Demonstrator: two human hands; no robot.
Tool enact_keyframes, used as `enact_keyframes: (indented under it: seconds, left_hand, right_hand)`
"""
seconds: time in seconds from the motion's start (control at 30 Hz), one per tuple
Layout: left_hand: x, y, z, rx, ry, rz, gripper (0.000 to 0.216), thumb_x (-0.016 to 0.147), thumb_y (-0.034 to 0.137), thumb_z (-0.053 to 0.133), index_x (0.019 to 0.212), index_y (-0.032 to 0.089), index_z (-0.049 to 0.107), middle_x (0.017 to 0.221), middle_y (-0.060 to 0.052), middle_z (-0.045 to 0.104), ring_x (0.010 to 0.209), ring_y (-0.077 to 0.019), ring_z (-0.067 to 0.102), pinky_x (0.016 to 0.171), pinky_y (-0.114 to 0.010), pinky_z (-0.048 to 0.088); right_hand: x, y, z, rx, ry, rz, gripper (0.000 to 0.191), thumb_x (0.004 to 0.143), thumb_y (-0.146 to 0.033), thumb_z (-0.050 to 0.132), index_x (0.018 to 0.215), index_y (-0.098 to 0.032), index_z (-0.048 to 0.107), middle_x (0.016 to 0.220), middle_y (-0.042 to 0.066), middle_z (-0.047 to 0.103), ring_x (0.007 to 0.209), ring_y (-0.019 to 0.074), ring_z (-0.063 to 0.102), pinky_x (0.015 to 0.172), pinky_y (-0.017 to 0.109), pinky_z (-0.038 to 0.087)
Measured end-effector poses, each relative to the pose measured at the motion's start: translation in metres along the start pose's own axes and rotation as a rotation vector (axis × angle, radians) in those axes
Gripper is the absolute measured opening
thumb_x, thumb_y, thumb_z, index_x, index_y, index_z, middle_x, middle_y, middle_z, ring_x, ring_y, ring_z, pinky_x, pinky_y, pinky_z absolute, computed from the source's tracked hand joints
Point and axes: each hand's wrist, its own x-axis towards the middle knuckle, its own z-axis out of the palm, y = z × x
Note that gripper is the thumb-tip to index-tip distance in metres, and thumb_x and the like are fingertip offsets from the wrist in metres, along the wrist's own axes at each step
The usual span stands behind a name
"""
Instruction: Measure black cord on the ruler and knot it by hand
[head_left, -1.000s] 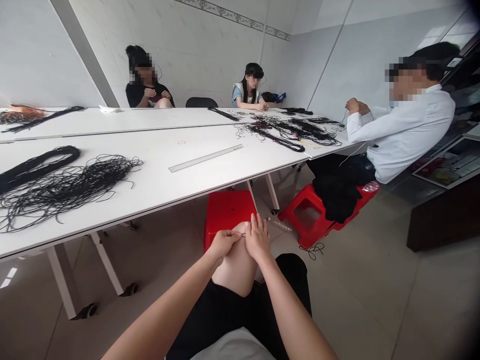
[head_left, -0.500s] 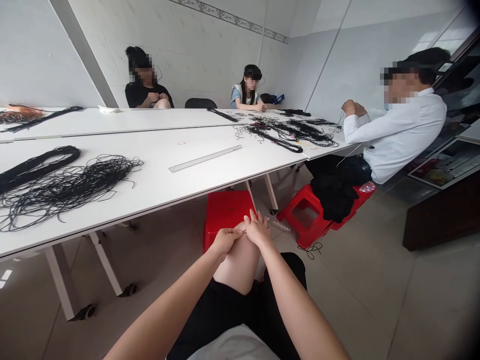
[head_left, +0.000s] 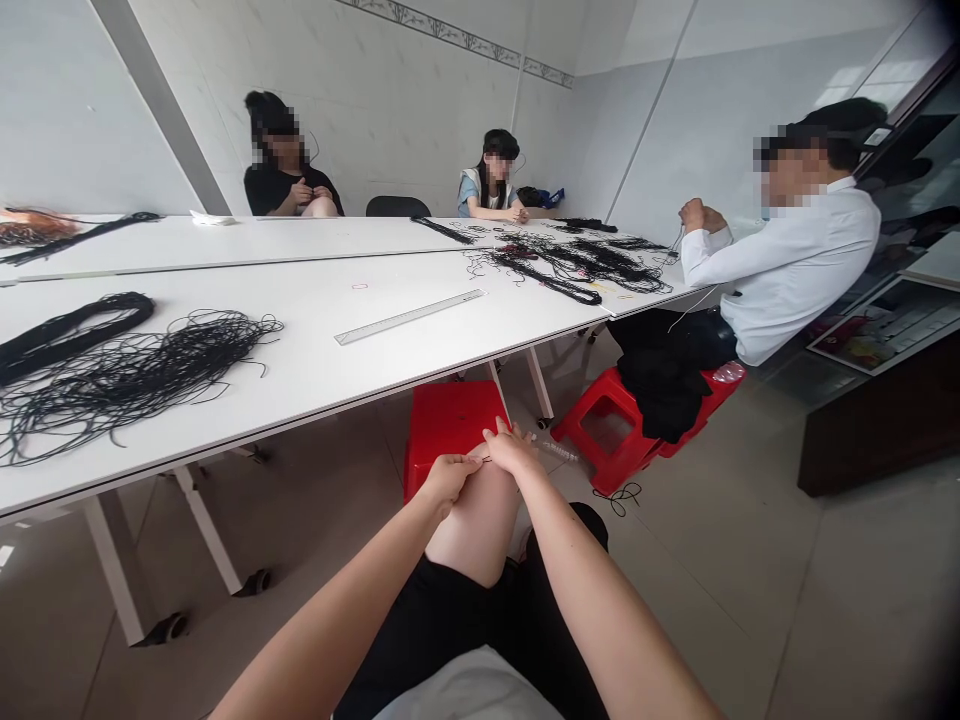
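Note:
My left hand [head_left: 452, 478] is closed, with thumb and fingertips pinching a thin black cord [head_left: 487, 459] above my bare knee [head_left: 476, 525]. The short visible stretch of cord runs from those fingertips to the underside of my right hand [head_left: 512, 447]. That hand rests on the far side of the knee, its fingers extended and somewhat apart. How the cord passes beneath its palm is hidden. A red stool [head_left: 454, 410] stands just beyond both hands.
A white table [head_left: 300, 400] carries black cord bundles [head_left: 165, 365], a clear ruler [head_left: 409, 317] and a tangled cord pile [head_left: 577, 262]. Three people sit around it, one in a white shirt [head_left: 795, 255] at right. Another red stool [head_left: 600, 425] and a loose cord [head_left: 619, 497] are on the right.
My right hand has shifted slightly, with its fingers less spread than before. The left hand keeps its pinch on the cord. The whole view has drifted a little.

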Motion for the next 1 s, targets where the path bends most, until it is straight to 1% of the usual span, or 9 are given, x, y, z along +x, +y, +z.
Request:
enact_keyframes:
  seconds: [0.17,0.33,0.53,0.67,0.77,0.83,0.9,1.0]
  left_hand:
    - [0.004,-0.003,-0.001,0.007,0.003,0.0,0.024,0.067,0.034,0.074,0.067,0.013,0.062,0.04,0.008,0.036,0.038,-0.0058,0.027,0.041,-0.024,0.017]
    - [0.01,-0.002,-0.001,0.029,-0.006,0.021,0.024,0.07,0.034,0.071,0.065,0.014,0.059,0.04,0.01,0.029,0.037,-0.0045,0.017,0.041,-0.024,0.009]
    - [0.013,-0.001,0.0,0.05,-0.026,0.03,0.019,0.072,0.031,0.066,0.069,0.014,0.058,0.039,0.011,0.025,0.037,-0.0045,0.014,0.04,-0.023,0.007]
    - [0.015,-0.003,-0.001,0.071,-0.033,0.033,0.021,0.071,0.034,0.067,0.071,0.014,0.057,0.04,0.012,0.023,0.038,-0.0045,0.012,0.04,-0.023,0.007]
    - [0.016,-0.004,-0.003,0.096,-0.043,0.042,0.027,0.068,0.039,0.068,0.071,0.015,0.057,0.04,0.012,0.023,0.039,-0.0045,0.012,0.04,-0.022,0.007]
    - [0.017,-0.004,-0.004,0.12,-0.054,0.055,0.032,0.065,0.044,0.07,0.071,0.015,0.056,0.041,0.012,0.023,0.039,-0.0046,0.013,0.04,-0.022,0.008]
    - [0.017,-0.004,-0.004,0.147,-0.068,0.081,0.037,0.062,0.048,0.07,0.069,0.016,0.055,0.042,0.012,0.026,0.04,-0.0047,0.017,0.039,-0.021,0.011]
    - [0.014,-0.003,-0.005,0.22,-0.084,0.121,0.042,0.058,0.054,0.07,0.065,0.017,0.053,0.043,0.01,0.032,0.04,-0.0054,0.025,0.04,-0.02,0.018]
  right_hand:
    - [0.006,-0.003,0.002,-0.031,0.028,0.029,0.061,0.093,-0.052,0.024,0.149,-0.03,0.01,0.156,0.009,0.008,0.14,0.0374,0.006,0.105,0.059,0.016]
    - [0.005,-0.007,0.0,-0.031,0.066,0.035,0.061,0.092,-0.051,0.031,0.148,-0.03,0.017,0.155,0.008,0.015,0.139,0.039,0.01,0.104,0.06,0.018]
    - [0.005,-0.008,-0.002,-0.014,0.086,0.037,0.061,0.091,-0.049,0.034,0.147,-0.028,0.021,0.154,0.01,0.018,0.138,0.0412,0.011,0.103,0.062,0.018]
    - [0.003,-0.008,-0.003,0.009,0.087,0.028,0.061,0.091,-0.048,0.035,0.147,-0.027,0.022,0.154,0.011,0.02,0.139,0.0394,0.012,0.103,0.061,0.02]
    - [-0.002,-0.007,-0.002,0.039,0.12,0.004,0.059,0.092,-0.046,0.033,0.147,-0.027,0.024,0.153,0.01,0.022,0.139,0.037,0.014,0.103,0.059,0.021]
    - [-0.005,-0.006,0.0,0.064,0.154,-0.024,0.057,0.093,-0.044,0.031,0.146,-0.026,0.025,0.151,0.01,0.028,0.138,0.034,0.021,0.104,0.056,0.024]
    - [-0.008,-0.004,0.003,0.091,0.176,-0.057,0.054,0.093,-0.043,0.028,0.144,-0.025,0.028,0.145,0.011,0.039,0.133,0.03,0.034,0.103,0.051,0.029]
    - [-0.009,-0.001,0.006,0.125,0.174,-0.109,0.048,0.094,-0.04,0.027,0.137,-0.022,0.042,0.13,0.011,0.056,0.121,0.0254,0.05,0.098,0.043,0.038]
